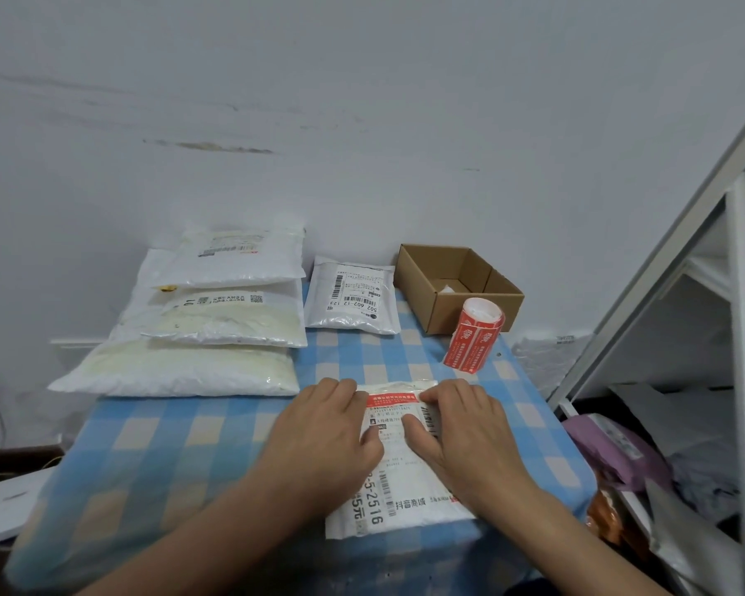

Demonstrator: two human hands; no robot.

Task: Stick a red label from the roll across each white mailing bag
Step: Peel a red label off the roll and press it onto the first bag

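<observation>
A white mailing bag (pixel 398 496) lies at the table's front right, with a printed shipping label on it. A red label (pixel 392 400) runs across its far end. My left hand (pixel 323 428) lies flat on the bag's left side, fingertips on the red label's left end. My right hand (pixel 461 423) lies flat on the right side, fingertips on the label's right end. The roll of red labels (pixel 474 333) stands tilted behind the bag, to the right. Another white mailing bag (pixel 351 301) lies at the back centre.
A stack of three larger white bags (pixel 207 329) fills the table's back left. An open cardboard box (pixel 456 286) sits at the back right by the wall. The table has a blue checked cloth (pixel 181 436). A white shelf frame (pixel 740 294) and purple packages (pixel 620 449) stand to the right.
</observation>
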